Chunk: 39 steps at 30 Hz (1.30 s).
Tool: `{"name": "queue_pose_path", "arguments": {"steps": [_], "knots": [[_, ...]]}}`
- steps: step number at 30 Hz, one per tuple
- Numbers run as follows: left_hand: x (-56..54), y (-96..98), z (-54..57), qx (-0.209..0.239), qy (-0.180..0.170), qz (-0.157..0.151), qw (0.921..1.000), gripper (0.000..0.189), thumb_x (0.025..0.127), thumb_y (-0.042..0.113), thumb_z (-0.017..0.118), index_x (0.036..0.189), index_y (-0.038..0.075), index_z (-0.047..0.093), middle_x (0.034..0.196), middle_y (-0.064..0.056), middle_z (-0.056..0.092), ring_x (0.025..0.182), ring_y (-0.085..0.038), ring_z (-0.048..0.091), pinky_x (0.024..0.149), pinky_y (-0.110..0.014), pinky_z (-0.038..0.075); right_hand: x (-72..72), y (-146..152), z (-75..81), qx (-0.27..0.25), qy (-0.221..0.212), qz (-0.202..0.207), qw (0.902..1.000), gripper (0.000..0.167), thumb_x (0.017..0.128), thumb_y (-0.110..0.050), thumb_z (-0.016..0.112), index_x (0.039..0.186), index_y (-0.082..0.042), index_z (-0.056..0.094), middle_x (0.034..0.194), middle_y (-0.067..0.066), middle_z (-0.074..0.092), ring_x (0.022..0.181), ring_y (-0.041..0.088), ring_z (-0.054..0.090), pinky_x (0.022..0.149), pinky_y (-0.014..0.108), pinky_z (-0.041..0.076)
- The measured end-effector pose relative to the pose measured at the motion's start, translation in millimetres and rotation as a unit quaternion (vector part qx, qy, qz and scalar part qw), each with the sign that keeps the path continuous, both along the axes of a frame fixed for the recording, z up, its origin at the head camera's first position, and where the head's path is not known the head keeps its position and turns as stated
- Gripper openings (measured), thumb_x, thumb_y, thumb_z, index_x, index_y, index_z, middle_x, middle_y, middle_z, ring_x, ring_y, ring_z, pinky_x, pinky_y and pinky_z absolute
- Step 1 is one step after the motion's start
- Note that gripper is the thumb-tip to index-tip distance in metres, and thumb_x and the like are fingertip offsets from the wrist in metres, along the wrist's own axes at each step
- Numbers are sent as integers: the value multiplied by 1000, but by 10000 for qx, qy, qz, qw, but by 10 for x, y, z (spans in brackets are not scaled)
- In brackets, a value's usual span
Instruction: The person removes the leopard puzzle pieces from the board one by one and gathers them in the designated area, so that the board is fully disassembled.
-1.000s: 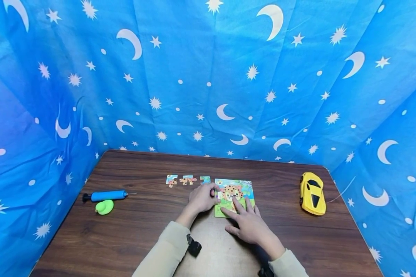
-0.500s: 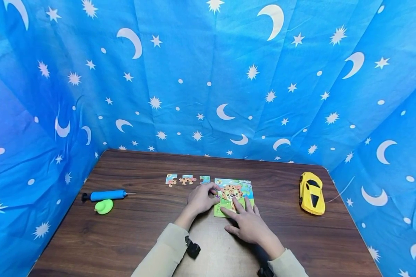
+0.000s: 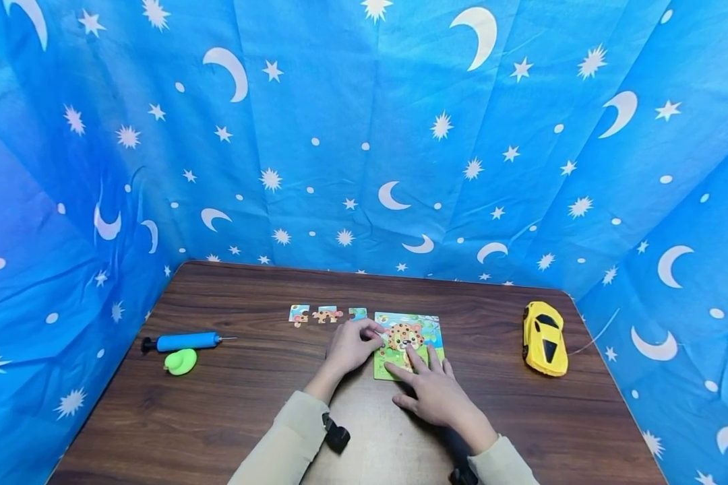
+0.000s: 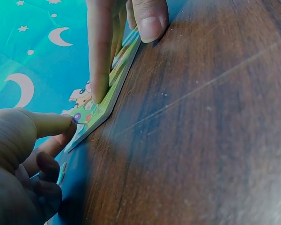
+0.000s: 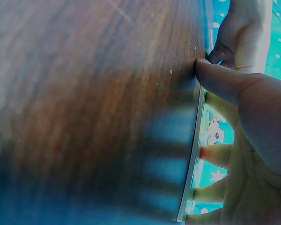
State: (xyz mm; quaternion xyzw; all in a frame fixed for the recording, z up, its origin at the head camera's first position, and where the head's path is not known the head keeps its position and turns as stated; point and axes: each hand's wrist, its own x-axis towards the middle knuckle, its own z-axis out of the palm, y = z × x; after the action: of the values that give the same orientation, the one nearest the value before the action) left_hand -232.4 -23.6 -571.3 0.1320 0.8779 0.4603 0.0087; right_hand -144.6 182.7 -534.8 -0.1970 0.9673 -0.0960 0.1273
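A square jigsaw puzzle [image 3: 405,335] with a cartoon leopard lies flat in its tray on the table, mostly assembled. At its left edge my left hand [image 3: 353,345] pinches a small puzzle piece [image 4: 77,117] between thumb and finger, close over the board. Most of that piece is covered by the fingers. My right hand [image 3: 435,392] rests with spread, straight fingers on the lower right of the puzzle, as the right wrist view also shows. Behind the left hand lie several loose puzzle pieces in a row, including a leopard piece [image 3: 327,314] and a blue-green one [image 3: 358,313].
On the left of the wooden table [image 3: 249,404] are a blue hand pump [image 3: 188,341] with a needle tip and a green toy duck [image 3: 180,362]. A yellow toy car [image 3: 544,339] stands at the right. Blue curtains [image 3: 315,135] with moons and stars surround the table.
The left fingertips have shifted slightly at the puzzle's left edge, and the purple-marked piece between them has come down against the board. The right hand has stayed in place.
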Motion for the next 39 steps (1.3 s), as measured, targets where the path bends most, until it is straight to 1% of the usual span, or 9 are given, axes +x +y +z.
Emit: {"name": "queue_pose_path", "arguments": {"steps": [7,13,18,25,30,39], "knots": [[-2,22,1,-28,-128,182,9997,8,93,28,80,99,32,78,80,22,71,78,-3,66,80,-40,52,1,-16,12,60,-51,-60,10000,56,101,-55,61,154,-40,50,168,15,26,149,59,15,109,77,23],[5,40,29,-62,-233,354,9991,8,91,29,81,98,32,79,79,22,72,77,-3,67,81,-41,52,-3,-23,12,110,-122,-94,9998,56,101,-55,61,154,-41,49,169,14,26,149,59,15,110,77,23],[7,57,35,-91,-270,464,9985,8,90,30,82,98,31,80,79,21,72,76,-4,67,82,-41,52,0,-15,7,103,-97,-75,9999,56,102,-55,60,155,-41,49,169,14,25,149,58,15,110,77,23],[-8,67,28,-119,-326,467,9983,7,91,30,82,97,31,80,79,21,73,77,-4,67,81,-41,51,12,5,0,82,50,-60,9999,61,101,-54,61,158,-35,46,168,15,27,150,58,16,110,75,23],[-11,70,28,-111,-372,451,9982,7,91,30,82,98,30,81,80,20,73,77,-4,68,82,-41,52,14,7,-7,134,37,-106,9998,61,101,-56,61,157,-36,46,168,13,28,150,57,15,111,75,23],[-3,75,59,-56,-475,561,9973,7,89,29,84,96,29,82,79,18,74,75,-4,68,80,-40,53,2,-3,3,124,-2,-114,9999,61,101,-56,61,157,-37,47,169,12,26,150,56,16,111,75,23]]}}
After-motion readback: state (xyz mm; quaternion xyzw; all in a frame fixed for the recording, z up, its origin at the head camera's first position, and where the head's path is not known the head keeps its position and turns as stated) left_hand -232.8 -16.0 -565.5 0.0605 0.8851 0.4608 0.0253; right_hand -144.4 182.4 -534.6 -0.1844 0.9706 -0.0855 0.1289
